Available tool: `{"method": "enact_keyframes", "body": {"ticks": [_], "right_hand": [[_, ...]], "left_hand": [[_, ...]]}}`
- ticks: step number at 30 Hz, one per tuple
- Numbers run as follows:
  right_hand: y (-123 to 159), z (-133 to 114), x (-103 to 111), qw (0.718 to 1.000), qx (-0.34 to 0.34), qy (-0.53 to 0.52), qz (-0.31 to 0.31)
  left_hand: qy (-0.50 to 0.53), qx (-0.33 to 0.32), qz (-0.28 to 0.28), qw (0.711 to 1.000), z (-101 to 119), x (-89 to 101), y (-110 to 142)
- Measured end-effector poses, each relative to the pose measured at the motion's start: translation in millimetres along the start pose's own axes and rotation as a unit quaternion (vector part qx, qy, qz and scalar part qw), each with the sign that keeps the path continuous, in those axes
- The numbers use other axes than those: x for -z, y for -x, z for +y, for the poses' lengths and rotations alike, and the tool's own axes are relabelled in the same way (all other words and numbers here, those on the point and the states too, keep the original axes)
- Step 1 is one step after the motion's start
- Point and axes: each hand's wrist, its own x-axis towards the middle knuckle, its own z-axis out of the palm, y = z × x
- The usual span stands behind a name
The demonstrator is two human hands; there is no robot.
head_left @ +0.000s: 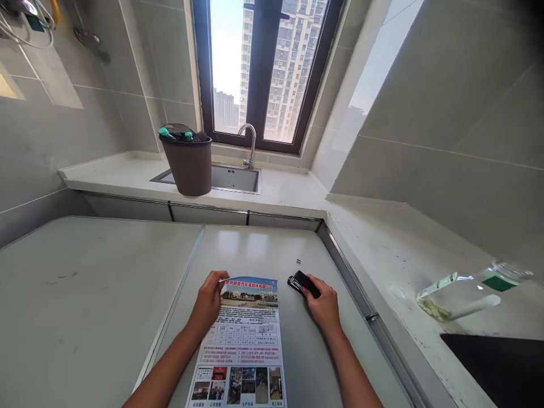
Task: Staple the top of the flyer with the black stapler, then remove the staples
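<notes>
A printed sheet [249, 334] with a red heading, text, a table and small photos lies on the white table. My left hand [210, 300] pinches its upper left corner between thumb and fingers. To the right of the sheet, my right hand [322, 300] is closed around a small black stapler [306, 283], whose metal end points left toward the paper. The stapler and the sheet are apart. Just beyond the stapler, a few staples [298, 261] lie loose on the tabletop.
Beyond the table [106, 317] runs a white counter with a sink [236, 178], a faucet [250, 144] and a brown bin [189, 164] lined with a black bag. On the right-hand counter [382, 243] sits a glass jar [467, 294]. A window [263, 73] stands behind.
</notes>
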Motion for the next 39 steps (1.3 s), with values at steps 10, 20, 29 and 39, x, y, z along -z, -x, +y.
{"method": "enact_keyframes", "body": {"ticks": [10, 20, 29, 39], "right_hand": [[5.4, -28.7, 18.0, 0.966, 0.130, -0.104, -0.199], [10.6, -46.9, 13.8, 0.948, 0.214, -0.110, -0.209], [9.4, -35.6, 10.2, 0.960, 0.212, -0.043, -0.176], [7.5, -41.2, 8.4, 0.962, 0.198, -0.066, -0.177]], "left_hand": [[0.007, 0.040, 0.087, 0.995, -6.9, 12.8, -8.9], [-0.005, 0.056, 0.072, 0.996, -8.3, 10.2, -10.5], [0.019, 0.101, 0.099, 0.990, -9.8, 13.1, -10.2], [0.125, 0.170, 0.097, 0.973, -14.1, 13.4, -10.2]]}}
